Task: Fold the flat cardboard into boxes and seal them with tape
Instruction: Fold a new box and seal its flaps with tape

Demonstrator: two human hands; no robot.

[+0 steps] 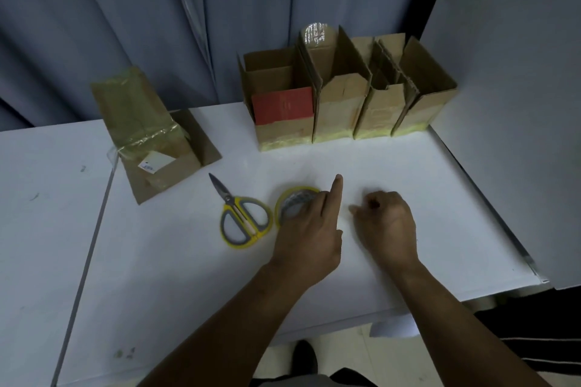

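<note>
**Taking up the tape, with four boxes waiting**

My left hand (309,229) lies on top of the tape (292,201) and covers its right half. The index finger (335,195) is straight and points away from me. The other fingers seem to curl over the rim of the roll, so I judge the hand has hold of it. My right hand (388,223) is just to the right of the tape and near the left hand. It is curled into a loose fist above the table (377,166), and I see nothing in it. If a clear end of tape is pinched there, the picture does not show it.

The scissors (242,220) lie just left of the tape, almost touching it, blades pointing away. Beyond the tape, at the back edge, stand four boxes (342,94) in a row. Their tops are open and yellowish tape shows along their bottoms. Far left of the tape and further back lies the flat cardboard (147,132), partly in plastic wrap.

I judge the step in hand is getting the tape ready, between folding and sealing. The bottoms look closed, but the tops are not yet.

The next move calls for finding the free end on the roll, which is hard to see on clear tape. Then I must bring one box nearer, as all four stand well apart from my hands.
</note>
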